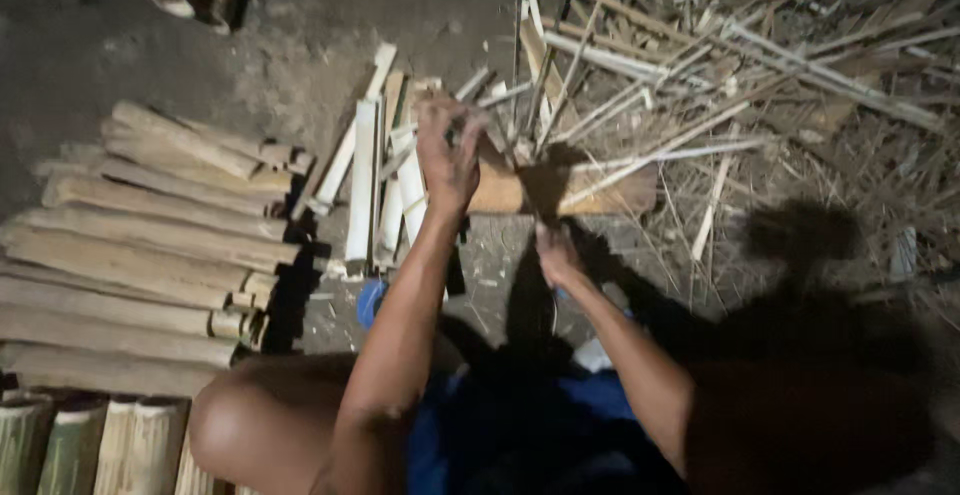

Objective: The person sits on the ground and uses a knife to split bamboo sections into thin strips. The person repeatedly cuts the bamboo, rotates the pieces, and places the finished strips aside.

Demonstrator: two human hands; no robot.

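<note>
The left hand (447, 160) grips thin bamboo strips (478, 105) above a wooden block (600, 193) on the dirt floor (300, 45). The right hand (556, 255) is closed on something dark, too shadowed to name. Judging by this, steady the strips firmly on the block, fingers clear. Split slats (362, 190) lie beside it, stacked poles (150, 245) farther left.

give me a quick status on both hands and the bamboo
Left hand gripping thin bamboo strips over wooden block. Right hand low by block, grip unclear. Split slats alongside.
</note>
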